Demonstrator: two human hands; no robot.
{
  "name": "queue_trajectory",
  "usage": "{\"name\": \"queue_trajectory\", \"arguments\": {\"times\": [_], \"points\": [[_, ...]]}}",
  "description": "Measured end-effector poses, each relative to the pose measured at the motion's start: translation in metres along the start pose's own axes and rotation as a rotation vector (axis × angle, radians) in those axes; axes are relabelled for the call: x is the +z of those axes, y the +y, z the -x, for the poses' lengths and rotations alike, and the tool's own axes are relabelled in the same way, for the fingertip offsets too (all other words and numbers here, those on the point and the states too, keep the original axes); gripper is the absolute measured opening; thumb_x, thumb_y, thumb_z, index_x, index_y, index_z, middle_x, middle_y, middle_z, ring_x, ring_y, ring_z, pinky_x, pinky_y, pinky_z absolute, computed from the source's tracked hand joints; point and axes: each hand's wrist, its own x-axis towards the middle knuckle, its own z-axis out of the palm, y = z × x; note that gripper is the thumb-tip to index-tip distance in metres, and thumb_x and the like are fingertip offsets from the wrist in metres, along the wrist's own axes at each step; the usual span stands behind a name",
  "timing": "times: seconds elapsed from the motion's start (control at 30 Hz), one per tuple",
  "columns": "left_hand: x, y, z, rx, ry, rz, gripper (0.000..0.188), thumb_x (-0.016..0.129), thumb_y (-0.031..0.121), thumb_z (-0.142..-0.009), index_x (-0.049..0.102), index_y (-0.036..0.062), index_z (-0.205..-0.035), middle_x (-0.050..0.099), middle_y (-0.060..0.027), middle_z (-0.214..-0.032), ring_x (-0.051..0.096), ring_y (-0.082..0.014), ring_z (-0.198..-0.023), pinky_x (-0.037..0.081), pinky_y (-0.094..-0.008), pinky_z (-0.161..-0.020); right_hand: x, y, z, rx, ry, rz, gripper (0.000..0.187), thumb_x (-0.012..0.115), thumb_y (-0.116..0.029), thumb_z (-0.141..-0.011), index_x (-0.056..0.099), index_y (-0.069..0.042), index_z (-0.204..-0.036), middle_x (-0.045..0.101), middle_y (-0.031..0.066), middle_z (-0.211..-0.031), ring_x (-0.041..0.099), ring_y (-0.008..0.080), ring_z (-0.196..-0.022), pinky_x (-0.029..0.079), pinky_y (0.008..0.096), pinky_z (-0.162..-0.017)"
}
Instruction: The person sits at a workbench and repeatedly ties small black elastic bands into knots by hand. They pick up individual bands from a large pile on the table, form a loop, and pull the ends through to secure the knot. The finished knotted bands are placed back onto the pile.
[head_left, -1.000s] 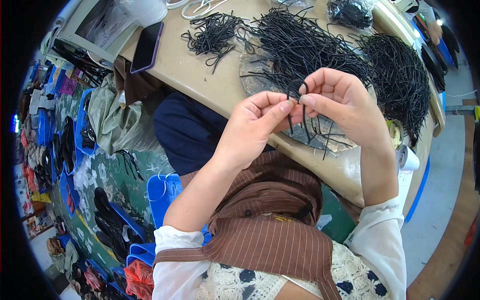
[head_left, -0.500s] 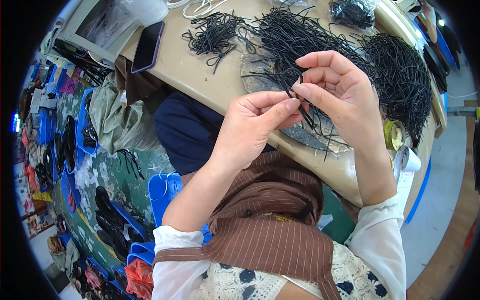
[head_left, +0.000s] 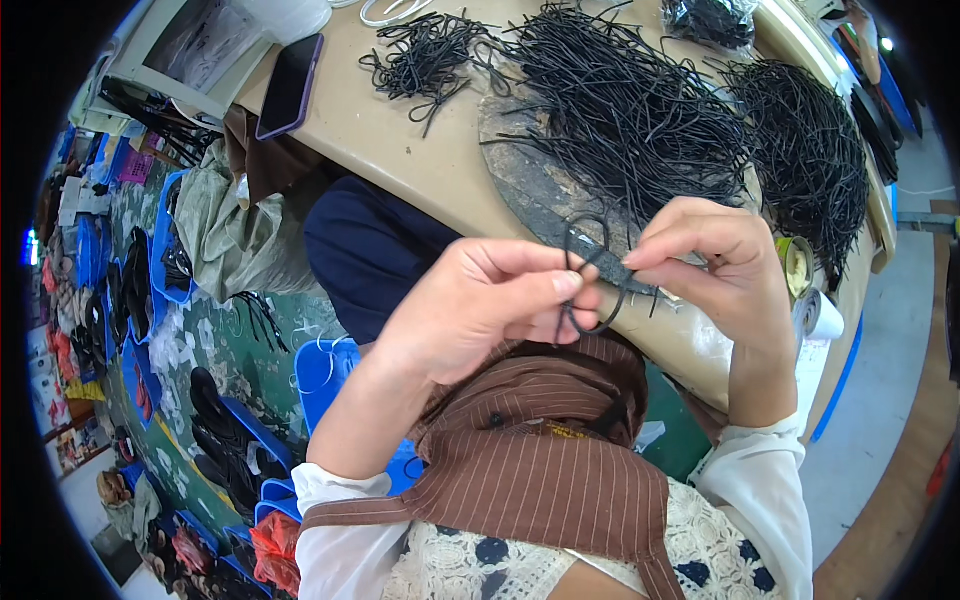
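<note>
A thin black cord bends into loops between my two hands, above the near edge of the table. My left hand pinches it between thumb and forefinger, with a loop standing up above the fingertips and another hanging below. To the right, my right hand has thumb and forefinger closed on another part of the same cord. Beyond the hands, a large heap of black cords lies partly over a dark, worn round board.
A smaller cord bundle and a phone lie on the table's left part. At right are another cord heap, an opened tin and a white roll. Blue bins stand on the floor at left.
Both hands have come lower, toward my body, and the right has moved away from the left. The cord now shows wider loops between them.
</note>
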Motion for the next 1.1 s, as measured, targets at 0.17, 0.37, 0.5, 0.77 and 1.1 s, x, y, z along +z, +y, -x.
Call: {"name": "queue_trajectory", "arguments": {"times": [0.17,0.37,0.5,0.77,1.1], "points": [[0.008,-0.016,-0.011,0.070,0.047,0.208,0.017,0.054,0.012,-0.085,0.059,-0.0008,-0.094,0.062,-0.0103,-0.083,0.062,-0.0161,-0.073,0.053,-0.0280,-0.067,0.020,0.003,-0.006,-0.135,0.165,0.152,0.012,0.064,0.002,-0.069,0.063,-0.003,-0.079,0.060,0.0072,-0.074,0.059,0.0165,-0.067,0.046,0.0240,-0.060],[0.013,-0.024,-0.014,0.121,0.113,0.258,0.018,0.054,0.012,-0.085,0.058,-0.0006,-0.096,0.062,-0.0087,-0.082,0.062,-0.0148,-0.073,0.052,-0.0256,-0.066,0.032,0.013,-0.003,-0.220,0.298,0.212,0.016,0.065,0.004,-0.066,0.064,-0.004,-0.081,0.059,0.0070,-0.073,0.059,0.0161,-0.066,0.046,0.0239,-0.057],[0.011,-0.032,-0.022,0.246,0.137,0.152,0.023,0.055,0.009,-0.084,0.054,-0.0015,-0.104,0.062,-0.0088,-0.081,0.060,-0.0128,-0.070,0.049,-0.0238,-0.065,0.032,0.008,-0.003,-0.217,0.277,0.208,0.018,0.065,0.004,-0.066,0.065,-0.004,-0.081,0.059,0.0069,-0.072,0.059,0.0156,-0.064,0.046,0.0235,-0.054],[0.015,-0.006,0.003,0.113,-0.108,-0.335,0.078,0.058,-0.005,-0.076,0.008,0.0012,-0.135,0.061,-0.0114,-0.076,0.060,-0.0143,-0.071,0.048,-0.0249,-0.067,-0.011,-0.007,-0.013,-0.344,0.018,0.142,0.015,0.068,0.002,-0.065,0.064,-0.002,-0.079,0.061,0.0059,-0.073,0.058,0.0124,-0.064,0.045,0.0205,-0.056],[0.007,-0.027,0.006,0.587,0.056,-0.292,0.076,0.054,-0.007,-0.074,0.011,0.0021,-0.136,0.056,-0.0033,-0.073,0.057,-0.0085,-0.071,0.047,-0.0212,-0.066,0.039,0.018,0.021,0.344,-0.060,-0.728,0.007,0.055,0.001,-0.080,0.051,0.000,-0.086,0.059,0.0059,-0.078,0.058,0.0092,-0.070,0.047,0.0202,-0.060]]}}
